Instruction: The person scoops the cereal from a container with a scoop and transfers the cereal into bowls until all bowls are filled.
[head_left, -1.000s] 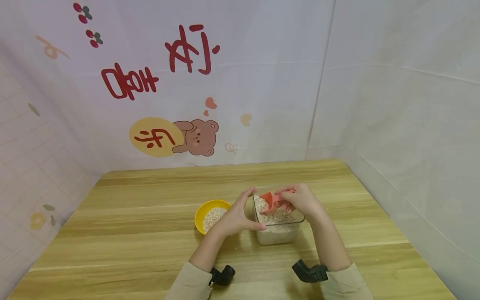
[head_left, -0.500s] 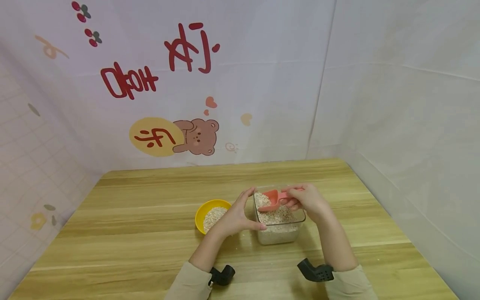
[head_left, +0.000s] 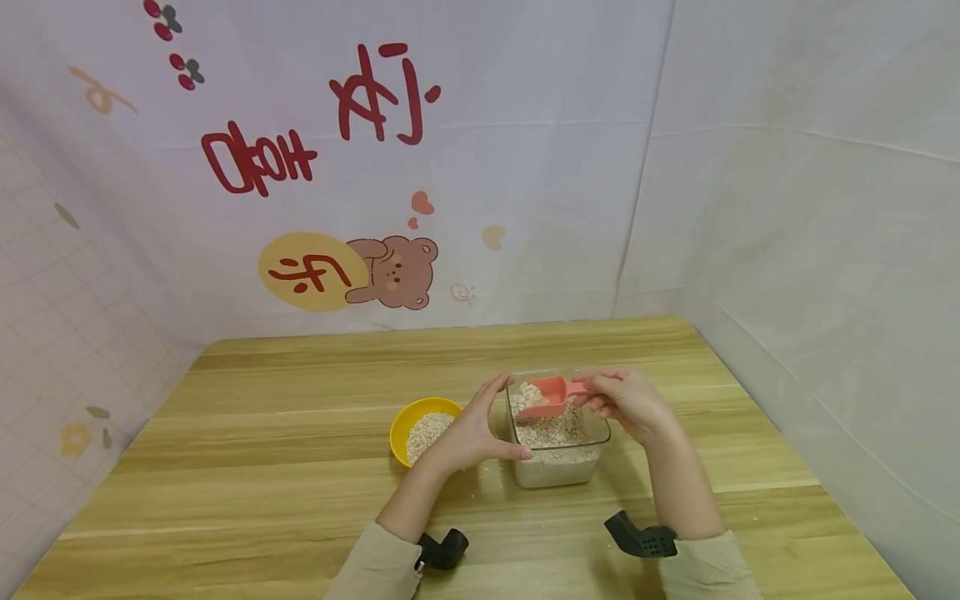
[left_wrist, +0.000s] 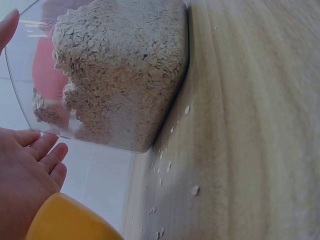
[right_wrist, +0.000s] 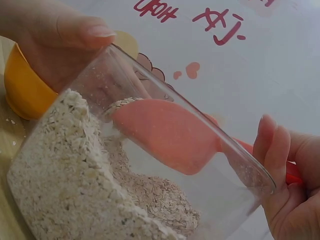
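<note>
My left hand holds the left side of a clear rectangular container, thumb at the near corner and fingers toward the far one. Oat flakes fill the lower part and bank up on the left. Inside the rim, a pink scoop with flakes at its mouth is held by its handle between the thumb and fingers of my right hand. Through the wall in the right wrist view, the scoop's bowl hangs above a hollow in the oats. The left forearm partly hides a yellow bowl of oats.
Loose flakes are scattered on the wooden table by the container. Black camera mounts sit on both wrists. White printed cloth stands behind the table and along its sides.
The right hand has drawn the scoop up and to the right out of the oats, and it has levelled with flakes in it. The left hand and container have stayed in place.
</note>
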